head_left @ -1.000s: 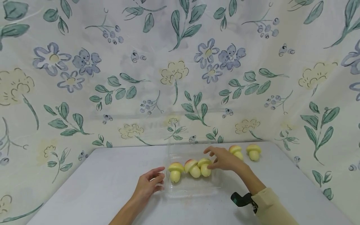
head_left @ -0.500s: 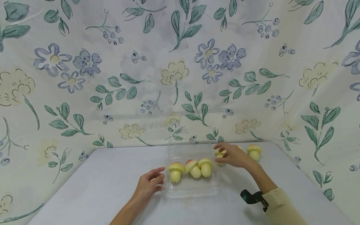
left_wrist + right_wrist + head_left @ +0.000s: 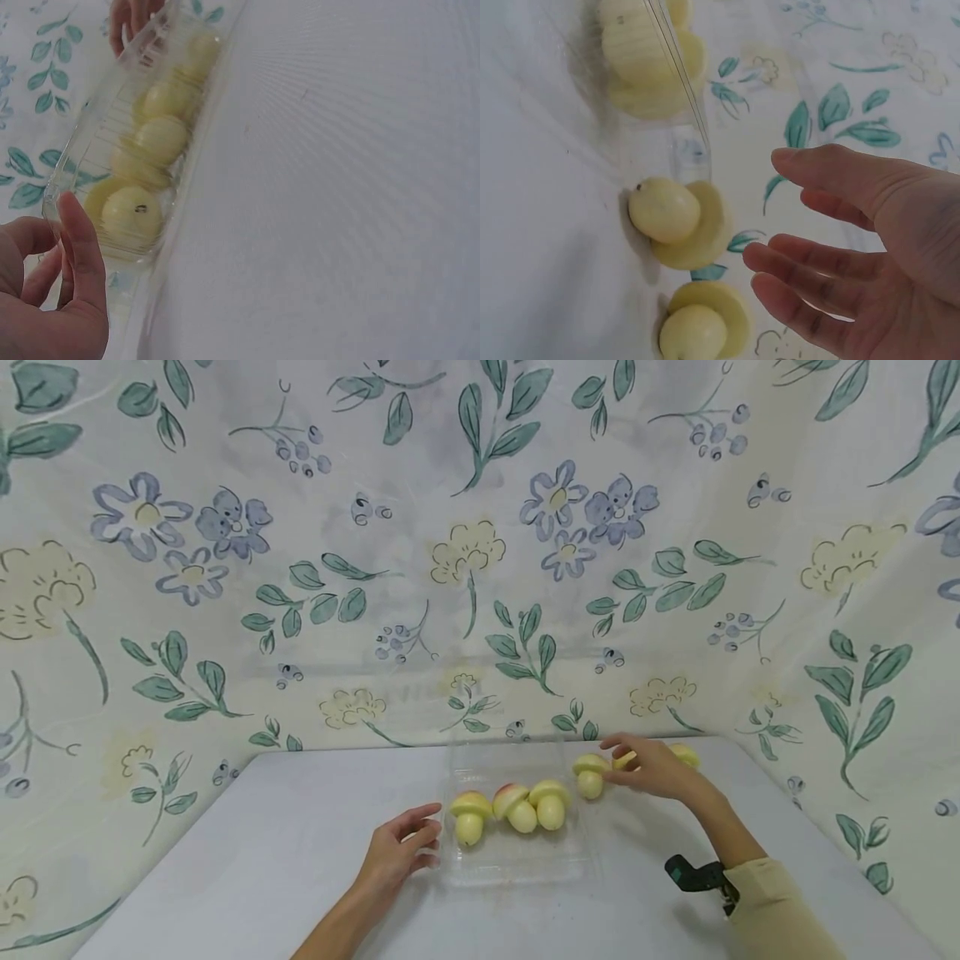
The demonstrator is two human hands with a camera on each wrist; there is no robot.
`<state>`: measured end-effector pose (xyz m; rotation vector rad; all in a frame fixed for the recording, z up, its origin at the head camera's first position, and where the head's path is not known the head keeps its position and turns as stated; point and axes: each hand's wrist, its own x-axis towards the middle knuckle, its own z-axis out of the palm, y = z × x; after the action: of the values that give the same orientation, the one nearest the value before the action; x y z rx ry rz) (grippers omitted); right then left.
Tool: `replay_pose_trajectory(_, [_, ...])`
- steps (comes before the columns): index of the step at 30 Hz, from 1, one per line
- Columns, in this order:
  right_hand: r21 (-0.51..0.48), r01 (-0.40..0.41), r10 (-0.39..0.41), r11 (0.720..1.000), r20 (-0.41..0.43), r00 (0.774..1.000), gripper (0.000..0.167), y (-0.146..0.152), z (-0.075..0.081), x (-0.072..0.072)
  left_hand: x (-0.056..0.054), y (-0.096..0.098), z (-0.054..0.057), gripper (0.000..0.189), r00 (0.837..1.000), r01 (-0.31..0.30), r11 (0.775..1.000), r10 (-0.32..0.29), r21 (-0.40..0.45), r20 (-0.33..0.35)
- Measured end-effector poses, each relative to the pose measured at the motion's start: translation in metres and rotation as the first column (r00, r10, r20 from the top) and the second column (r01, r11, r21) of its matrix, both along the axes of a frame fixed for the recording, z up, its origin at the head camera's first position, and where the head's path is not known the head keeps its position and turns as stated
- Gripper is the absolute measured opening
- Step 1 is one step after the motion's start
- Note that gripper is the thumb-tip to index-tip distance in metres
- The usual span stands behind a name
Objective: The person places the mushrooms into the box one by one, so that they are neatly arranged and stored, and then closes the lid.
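Three pale-yellow mushroom-shaped pieces, one of them (image 3: pixel 469 818) at the left end, lie in a clear plastic box (image 3: pixel 517 864). Right of the box stands another mushroom-shaped piece (image 3: pixel 590 782). Two more are partly covered by my right hand (image 3: pixel 652 768), including the far-right one (image 3: pixel 686 755). In the right wrist view that hand (image 3: pixel 862 247) has its fingers spread, apart from the loose piece (image 3: pixel 667 210) nearest it. At the box's left side is my left hand (image 3: pixel 397 852), fingers loosely bent. Its fingers (image 3: pixel 81 240) appear to touch the box's corner in the left wrist view.
All of this stands on a white table (image 3: pixel 300 827). A floral-patterned cloth (image 3: pixel 397 635) hangs behind its back edge. The box's clear lid (image 3: pixel 502 760) seems raised at the rear. A black wrist device (image 3: pixel 697 875) sits at the right sleeve.
My right hand has moved right, from above the box's right side to the loose pieces, uncovering the piece just right of the box. The left hand has stayed in place.
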<state>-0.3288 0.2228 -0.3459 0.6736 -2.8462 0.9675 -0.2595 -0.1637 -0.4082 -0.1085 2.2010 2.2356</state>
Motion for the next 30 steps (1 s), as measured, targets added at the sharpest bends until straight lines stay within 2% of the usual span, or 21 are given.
replay_pose_trajectory(15, [0.022, 0.115, -0.116, 0.993, 0.033, 0.993, 0.05, 0.032, -0.002, -0.008, -0.001, 0.0, -0.001, 0.04, 1.0, -0.004, 1.0, 0.004, 0.001, 0.006])
replay_pose_trajectory(22, [0.026, 0.132, -0.132, 0.991, -0.005, 0.991, 0.053, 0.043, -0.001, -0.008, -0.001, 0.001, 0.004, 0.04, 1.0, -0.002, 1.0, 0.002, -0.022, 0.004])
replay_pose_trajectory(30, [0.019, 0.16, -0.159, 0.987, -0.045, 0.986, 0.054, 0.052, -0.008, -0.012, -0.002, 0.001, 0.001, 0.038, 1.0, -0.01, 1.0, 0.01, -0.009, 0.008])
